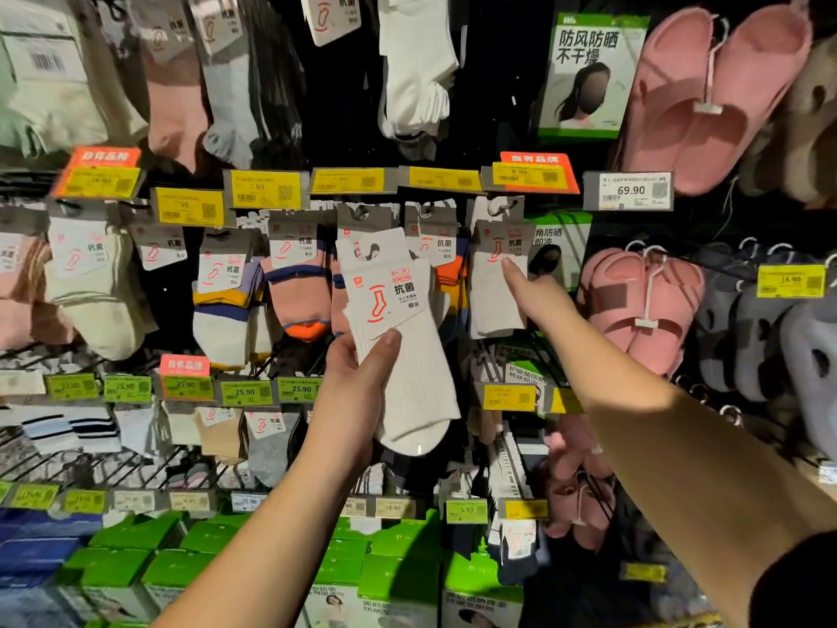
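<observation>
Right hand (541, 305) at hanging white socks (491, 305)

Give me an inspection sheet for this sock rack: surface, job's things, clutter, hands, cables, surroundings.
Surface: black wire display rack, hung with packs.
Job's things: white ribbed sock pair with card label, held before the rack; hanging white sock pack beside it.
Clutter: coloured socks, pink slippers, green boxes.
Hands: left hand grips the held pair; right hand touches the hanging pack with a straight finger.
Cables: nothing seen.
Surroundings: yellow price tags; dim shop.
</observation>
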Tool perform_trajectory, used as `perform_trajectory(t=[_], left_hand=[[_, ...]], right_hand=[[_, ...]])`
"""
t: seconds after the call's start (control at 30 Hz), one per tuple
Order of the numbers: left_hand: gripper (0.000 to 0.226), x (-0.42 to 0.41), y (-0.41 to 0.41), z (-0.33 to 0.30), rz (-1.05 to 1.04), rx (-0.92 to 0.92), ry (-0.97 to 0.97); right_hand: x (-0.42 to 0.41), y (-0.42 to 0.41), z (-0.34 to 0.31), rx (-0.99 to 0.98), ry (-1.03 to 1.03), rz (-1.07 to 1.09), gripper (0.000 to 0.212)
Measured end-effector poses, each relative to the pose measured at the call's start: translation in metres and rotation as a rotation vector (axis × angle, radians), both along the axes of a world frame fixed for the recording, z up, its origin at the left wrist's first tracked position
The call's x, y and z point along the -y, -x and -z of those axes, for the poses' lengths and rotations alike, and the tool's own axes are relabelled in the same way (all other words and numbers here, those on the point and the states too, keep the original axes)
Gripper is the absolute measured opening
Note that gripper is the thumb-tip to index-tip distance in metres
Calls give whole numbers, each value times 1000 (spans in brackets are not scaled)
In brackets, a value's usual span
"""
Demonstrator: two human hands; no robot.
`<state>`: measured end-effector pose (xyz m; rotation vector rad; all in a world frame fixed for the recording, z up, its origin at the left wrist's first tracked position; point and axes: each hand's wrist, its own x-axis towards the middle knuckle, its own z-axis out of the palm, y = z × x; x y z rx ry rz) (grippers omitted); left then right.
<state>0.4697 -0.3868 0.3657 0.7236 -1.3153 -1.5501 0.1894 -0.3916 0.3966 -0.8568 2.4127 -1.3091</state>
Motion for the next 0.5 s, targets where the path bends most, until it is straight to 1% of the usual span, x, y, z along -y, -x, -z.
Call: perform_trajectory(t=[0.07, 0.1, 0.13, 0.2, 0.23, 0.3, 0.4, 0.47, 0.5], left_hand=[[38, 1, -3, 4, 5, -12, -15], [38, 2, -3, 6, 1, -13, -17], [40, 2, -4, 7, -7, -4, -12], [41, 3, -4, 10, -17, 9, -9], [37, 3, -4, 11, -14, 7, -10], [29, 1, -2, 14, -1, -1, -26], [35, -2, 2, 17, 9, -20, -45], [37, -2, 3, 21, 13, -31, -60], [38, -2, 4, 22, 17, -35, -65]], right_hand=[[-7, -7, 9, -27, 112, 70, 86], [-14, -15, 12, -37, 187, 66, 74], [-22, -27, 16, -41, 265, 36, 58], [-41, -64, 23, 20, 412, -81, 30], [-49, -83, 28, 56, 479, -138, 23], [-60, -116, 36, 124, 571, -247, 19], [-69, -146, 44, 230, 600, -443, 11], [-73, -155, 46, 237, 607, -500, 4], [-74, -157, 46, 230, 615, -502, 7]])
